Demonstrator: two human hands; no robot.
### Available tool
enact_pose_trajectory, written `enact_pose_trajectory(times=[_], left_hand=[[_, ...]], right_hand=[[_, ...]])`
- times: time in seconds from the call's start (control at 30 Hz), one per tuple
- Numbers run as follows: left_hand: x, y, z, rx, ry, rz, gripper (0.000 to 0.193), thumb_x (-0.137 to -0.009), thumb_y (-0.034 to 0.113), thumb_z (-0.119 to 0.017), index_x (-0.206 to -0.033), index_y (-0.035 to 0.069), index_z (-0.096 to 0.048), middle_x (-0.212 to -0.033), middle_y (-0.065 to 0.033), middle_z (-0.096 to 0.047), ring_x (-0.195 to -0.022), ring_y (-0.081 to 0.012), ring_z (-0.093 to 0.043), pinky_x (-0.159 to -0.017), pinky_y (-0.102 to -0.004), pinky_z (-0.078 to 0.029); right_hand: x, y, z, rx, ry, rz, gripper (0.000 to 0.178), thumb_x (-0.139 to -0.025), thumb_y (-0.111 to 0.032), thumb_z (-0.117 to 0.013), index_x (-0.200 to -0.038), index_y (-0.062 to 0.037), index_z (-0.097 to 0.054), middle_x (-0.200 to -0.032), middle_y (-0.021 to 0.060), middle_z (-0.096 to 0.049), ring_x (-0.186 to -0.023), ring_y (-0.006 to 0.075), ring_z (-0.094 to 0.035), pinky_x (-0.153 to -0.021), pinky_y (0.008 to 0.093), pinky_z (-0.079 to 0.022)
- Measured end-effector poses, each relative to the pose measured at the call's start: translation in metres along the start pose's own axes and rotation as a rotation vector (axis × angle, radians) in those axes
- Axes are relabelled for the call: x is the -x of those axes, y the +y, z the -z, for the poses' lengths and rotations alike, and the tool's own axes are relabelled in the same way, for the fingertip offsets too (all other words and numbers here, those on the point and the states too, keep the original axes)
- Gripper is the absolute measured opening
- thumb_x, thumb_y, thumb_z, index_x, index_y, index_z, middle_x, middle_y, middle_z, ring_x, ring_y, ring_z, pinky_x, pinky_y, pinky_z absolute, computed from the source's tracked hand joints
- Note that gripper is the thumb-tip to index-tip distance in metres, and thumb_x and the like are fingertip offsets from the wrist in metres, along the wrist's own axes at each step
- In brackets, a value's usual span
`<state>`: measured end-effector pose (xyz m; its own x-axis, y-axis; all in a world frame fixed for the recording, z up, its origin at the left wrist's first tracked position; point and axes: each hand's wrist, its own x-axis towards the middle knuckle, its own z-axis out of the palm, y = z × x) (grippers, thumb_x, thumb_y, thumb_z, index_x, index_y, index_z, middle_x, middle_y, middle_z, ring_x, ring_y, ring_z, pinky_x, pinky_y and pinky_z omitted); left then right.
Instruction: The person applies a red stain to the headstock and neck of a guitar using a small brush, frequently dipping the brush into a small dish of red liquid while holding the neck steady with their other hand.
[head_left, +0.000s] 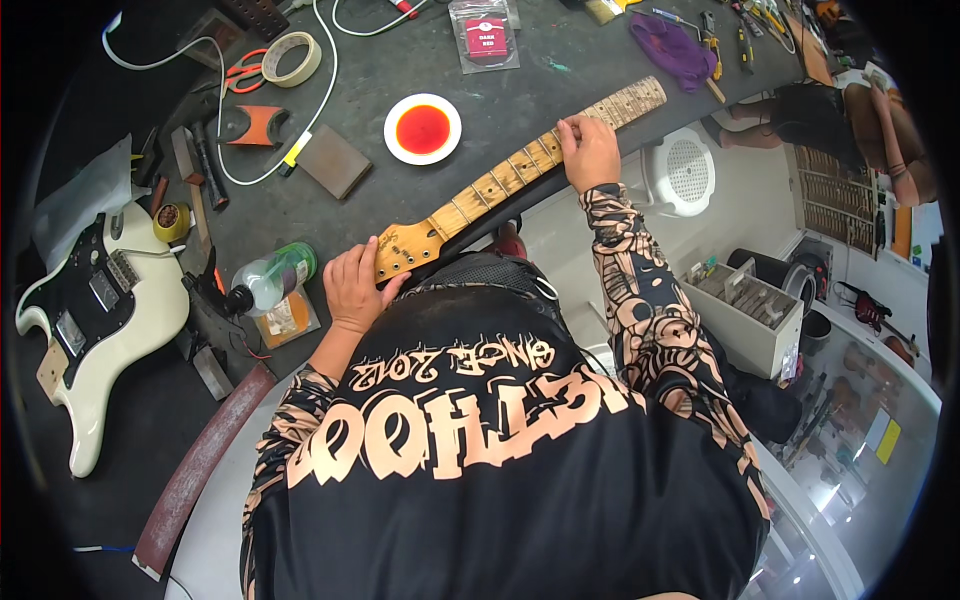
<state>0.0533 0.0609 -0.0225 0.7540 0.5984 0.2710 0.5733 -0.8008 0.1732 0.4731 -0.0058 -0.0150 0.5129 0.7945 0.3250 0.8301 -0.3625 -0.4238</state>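
A maple guitar neck (487,194) with worn, darkened patches lies slantwise along the bench's near edge, frets facing up. My left hand (354,287) grips the end of its headstock, fingers over the top edge and thumb at the lower side. My right hand (591,152) is closed on the upper part of the fretboard, its fingertips bunched against the wood; the underside of that grip is hidden. Beyond the neck stands a small white dish (392,130) of orange-red liquid. A clear packet with a red label (486,38) lies farther back.
At left lie a cream guitar body (100,400), a clear bottle (270,282), a flat brown block (333,162), masking tape (291,60) and orange scissors (243,72). A white cable (222,120) crosses the bench. A purple cloth (672,50) and a white stool (684,173) are at right, near another person (850,130).
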Motion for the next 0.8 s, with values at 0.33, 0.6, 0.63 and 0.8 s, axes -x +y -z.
enact_pose_trajectory(times=[0.33,0.6,0.63,0.8], left_hand=[[0.003,-0.004,-0.005,0.015,0.004,-0.004,0.085,-0.075,0.054,-0.083,-0.140,0.006,-0.056,-0.119,-0.0088,-0.060,-0.108,-0.0273,-0.058,-0.095,-0.0431,-0.042],[0.002,-0.003,-0.004,0.017,0.010,-0.013,0.084,-0.076,0.053,-0.083,-0.140,0.006,-0.056,-0.119,-0.0090,-0.060,-0.108,-0.0273,-0.058,-0.095,-0.0428,-0.043],[0.002,-0.003,-0.004,0.016,0.004,-0.010,0.085,-0.075,0.053,-0.083,-0.140,0.006,-0.056,-0.119,-0.0090,-0.060,-0.108,-0.0273,-0.058,-0.095,-0.0428,-0.043],[0.001,-0.003,-0.004,0.012,0.014,-0.017,0.085,-0.075,0.053,-0.083,-0.141,0.006,-0.056,-0.119,-0.0090,-0.061,-0.108,-0.0273,-0.059,-0.095,-0.0427,-0.043]], right_hand=[[0.054,0.012,0.027,0.078,0.014,-0.071,0.010,-0.092,-0.018,-0.072,-0.090,-0.0084,-0.070,-0.083,0.0056,-0.065,-0.081,0.0275,-0.060,-0.075,0.0405,-0.049],[0.045,-0.005,0.026,-0.046,0.023,-0.077,0.014,-0.093,-0.021,-0.073,-0.094,-0.0071,-0.072,-0.085,0.0071,-0.067,-0.082,0.0273,-0.062,-0.076,0.0394,-0.050],[0.040,-0.006,0.025,-0.046,0.025,-0.080,0.014,-0.093,-0.021,-0.073,-0.094,-0.0071,-0.072,-0.085,0.0071,-0.067,-0.082,0.0273,-0.062,-0.076,0.0394,-0.050],[0.029,-0.004,0.016,-0.008,0.008,-0.014,0.010,-0.092,-0.019,-0.071,-0.093,-0.0084,-0.070,-0.087,0.0068,-0.068,-0.083,0.0289,-0.063,-0.077,0.0404,-0.050]])
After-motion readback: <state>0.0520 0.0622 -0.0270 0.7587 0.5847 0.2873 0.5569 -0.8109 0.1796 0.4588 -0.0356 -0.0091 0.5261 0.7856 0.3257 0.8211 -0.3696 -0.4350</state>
